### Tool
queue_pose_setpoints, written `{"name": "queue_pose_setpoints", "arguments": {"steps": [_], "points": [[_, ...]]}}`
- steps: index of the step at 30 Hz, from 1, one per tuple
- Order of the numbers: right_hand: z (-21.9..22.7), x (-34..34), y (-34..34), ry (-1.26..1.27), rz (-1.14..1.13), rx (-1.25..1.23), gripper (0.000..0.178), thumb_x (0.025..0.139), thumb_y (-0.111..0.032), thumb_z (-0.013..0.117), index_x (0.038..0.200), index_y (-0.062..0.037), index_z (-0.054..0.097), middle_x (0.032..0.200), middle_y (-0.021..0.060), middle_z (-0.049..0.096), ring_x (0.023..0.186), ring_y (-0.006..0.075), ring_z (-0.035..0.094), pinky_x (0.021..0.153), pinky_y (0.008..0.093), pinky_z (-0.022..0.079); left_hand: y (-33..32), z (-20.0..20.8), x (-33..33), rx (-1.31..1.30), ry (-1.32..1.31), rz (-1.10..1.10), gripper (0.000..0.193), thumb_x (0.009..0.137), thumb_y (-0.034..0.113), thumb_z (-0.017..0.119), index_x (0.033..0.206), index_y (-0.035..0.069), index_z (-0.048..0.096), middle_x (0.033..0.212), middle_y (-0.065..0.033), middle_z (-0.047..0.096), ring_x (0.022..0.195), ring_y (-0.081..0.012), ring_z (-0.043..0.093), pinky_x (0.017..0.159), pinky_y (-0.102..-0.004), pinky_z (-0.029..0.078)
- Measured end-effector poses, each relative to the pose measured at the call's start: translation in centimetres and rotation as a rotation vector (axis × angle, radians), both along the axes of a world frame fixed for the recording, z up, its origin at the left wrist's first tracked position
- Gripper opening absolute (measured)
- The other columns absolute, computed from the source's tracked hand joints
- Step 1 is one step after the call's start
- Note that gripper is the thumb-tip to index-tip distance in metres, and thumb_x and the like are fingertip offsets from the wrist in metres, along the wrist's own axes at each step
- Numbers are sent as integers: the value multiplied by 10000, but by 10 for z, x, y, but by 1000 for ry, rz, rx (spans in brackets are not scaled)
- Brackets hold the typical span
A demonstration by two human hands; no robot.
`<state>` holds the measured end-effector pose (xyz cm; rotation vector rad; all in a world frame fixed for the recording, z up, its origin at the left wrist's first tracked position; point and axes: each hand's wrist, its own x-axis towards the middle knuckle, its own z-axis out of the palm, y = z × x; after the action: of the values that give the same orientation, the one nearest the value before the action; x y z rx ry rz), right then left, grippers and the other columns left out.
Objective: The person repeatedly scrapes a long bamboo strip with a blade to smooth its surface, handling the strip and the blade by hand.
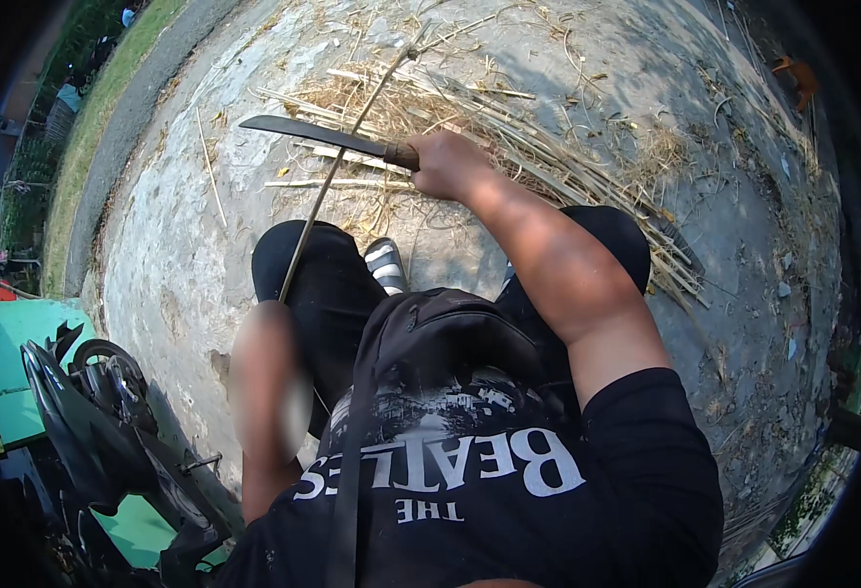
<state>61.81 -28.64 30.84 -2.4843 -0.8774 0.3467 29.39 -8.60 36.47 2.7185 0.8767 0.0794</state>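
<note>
Wooden-handled knife, clasped by the right hand, crosses a slender stick; the left hand's blurred hold is unclear.

From the person's head, the wide fisheye view looked steeply downward and forward, close above the black short-sleeved printed T-shirt, with the bare right hand farther out and rough pale-grey ground beneath

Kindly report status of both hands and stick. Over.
Right hand grips machete. Left hand blurred, grip unclear. Stick runs forward from it, crossing machete in view. Pale strips lie ahead.
</note>
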Motion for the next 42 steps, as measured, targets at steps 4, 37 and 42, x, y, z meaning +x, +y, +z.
{"name": "queue_pose_setpoints", "arguments": {"steps": [4, 37, 42], "points": [[29, -22, 5, -53, 179, -66, 253, 844, -182, 647, 1084, -138, 714, 1079, 117, 746, 1053, 312, 714, 918, 450, 562, -2, 1, -4, 28, 3, -16, 395, 1092, 344, 476, 907, 12, 585, 766, -284, 636, 744, -530, 616, 622, -574, 443], [-23, 20, -14, 95, -35, 6, 250, 823, -191, 668, 1069, -163, 711, 1090, 136, 736, 1059, 340, 698, 925, 455, 546, -4, 2, 2, 96, -59, -58, 370, 1070, 320, 534, 841, 30, 549, 706, -255, 617, 679, -509, 611, 574, -574, 436], [1, -3, -3, 69, 42, 14, 280, 832, -161, 659, 1109, -154, 702, 1088, 142, 740, 1066, 354, 700, 932, 477, 544, 1, -6, -6, 57, -37, -60, 369, 1076, 309, 526, 839, 26, 543, 706, -254, 609, 683, -507, 607, 583, -573, 434]]}}
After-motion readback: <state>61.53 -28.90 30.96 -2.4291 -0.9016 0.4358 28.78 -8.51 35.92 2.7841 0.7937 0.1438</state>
